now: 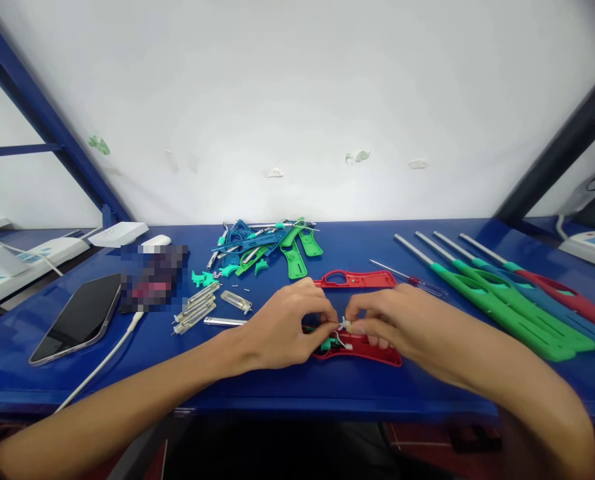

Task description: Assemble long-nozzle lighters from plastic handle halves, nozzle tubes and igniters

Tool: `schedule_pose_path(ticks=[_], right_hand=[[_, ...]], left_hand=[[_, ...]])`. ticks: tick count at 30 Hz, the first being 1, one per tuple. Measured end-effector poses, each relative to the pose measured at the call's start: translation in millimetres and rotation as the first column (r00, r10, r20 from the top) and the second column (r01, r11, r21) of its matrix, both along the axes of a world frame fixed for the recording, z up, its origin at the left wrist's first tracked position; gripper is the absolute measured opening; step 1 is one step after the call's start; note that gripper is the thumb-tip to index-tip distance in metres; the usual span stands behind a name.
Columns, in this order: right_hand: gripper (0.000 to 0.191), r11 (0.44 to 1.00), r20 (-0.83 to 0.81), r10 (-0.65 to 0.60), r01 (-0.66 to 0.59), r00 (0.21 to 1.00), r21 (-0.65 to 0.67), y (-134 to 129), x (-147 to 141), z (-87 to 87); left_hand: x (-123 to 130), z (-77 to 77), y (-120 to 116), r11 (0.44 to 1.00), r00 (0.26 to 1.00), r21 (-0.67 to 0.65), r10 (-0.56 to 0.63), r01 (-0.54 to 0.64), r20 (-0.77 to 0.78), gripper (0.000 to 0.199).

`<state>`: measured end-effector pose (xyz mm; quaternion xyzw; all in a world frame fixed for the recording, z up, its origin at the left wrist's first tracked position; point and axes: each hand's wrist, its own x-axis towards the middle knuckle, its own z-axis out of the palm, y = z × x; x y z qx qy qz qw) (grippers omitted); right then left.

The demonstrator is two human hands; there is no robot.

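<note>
Right hand [377, 320]: thumb and forefinger pinching one small whitish fitting [346, 325]. Left hand [297, 327]: thumb and forefinger brought together at the fitting's side; exactly what they pinch cannot be told.

Directly beneath both hands: one red plastic handle shell [380, 353], hollow side up, with a green plastic piece [326, 345] and thin white wire [346, 345].

Beyond the hands: one matching red plastic half-shell [364, 279].

Handling, advised: light fingertip pressure; fitting kept low over the shell; wire slack, clear of the rim.
</note>
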<state>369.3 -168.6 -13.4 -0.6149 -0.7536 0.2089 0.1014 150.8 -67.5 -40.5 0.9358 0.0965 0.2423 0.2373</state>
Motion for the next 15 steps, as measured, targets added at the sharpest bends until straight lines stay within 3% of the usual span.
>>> schedule_pose_path(ticks=[15], right_hand=[[0.033, 0.998, -0.082, 0.058, -0.058, 0.995, 0.006, 4.6, 5.5, 5.1]], left_hand=[[-1.3, -3.6, -0.3, 1.0, 0.998, 0.011, 0.006, -0.007, 0.056, 0.015]])
